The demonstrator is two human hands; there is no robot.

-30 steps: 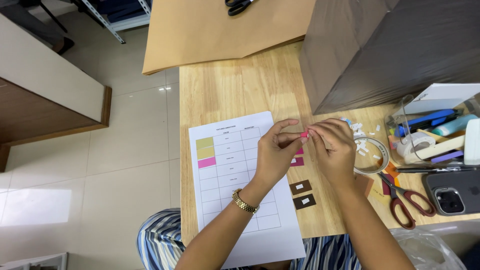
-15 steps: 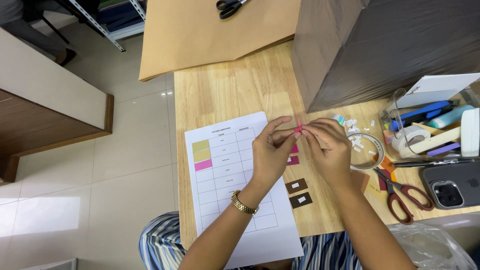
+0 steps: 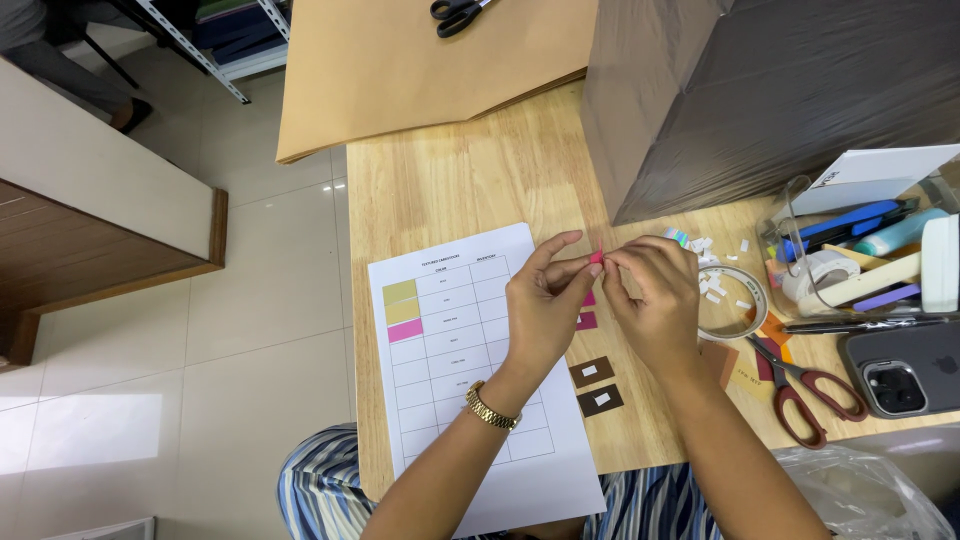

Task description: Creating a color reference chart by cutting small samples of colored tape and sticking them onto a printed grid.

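My left hand [image 3: 543, 306] and my right hand [image 3: 655, 300] meet above the wooden table [image 3: 470, 180], both pinching one small pink paper piece [image 3: 597, 257] between thumb and fingertips. Below them lies a white sheet with a printed grid [image 3: 455, 370]; two yellow-green swatches and one pink swatch [image 3: 404, 330] fill its left column. Two more pink pieces [image 3: 587, 320] show under my hands. Two dark brown swatches [image 3: 592, 372] with white tabs lie beside the sheet. My left wrist wears a gold watch.
A roll of clear tape [image 3: 740, 290] and white paper scraps lie right of my hands. Red-handled scissors [image 3: 805, 385], a phone [image 3: 905, 370] and a clear box of pens [image 3: 850, 250] sit at the right. A large dark box [image 3: 760, 90] and brown paper [image 3: 430, 60] with black scissors [image 3: 455, 12] lie farther back.
Both hands stay together on the pink piece, with only small finger shifts. The view has drifted slightly.
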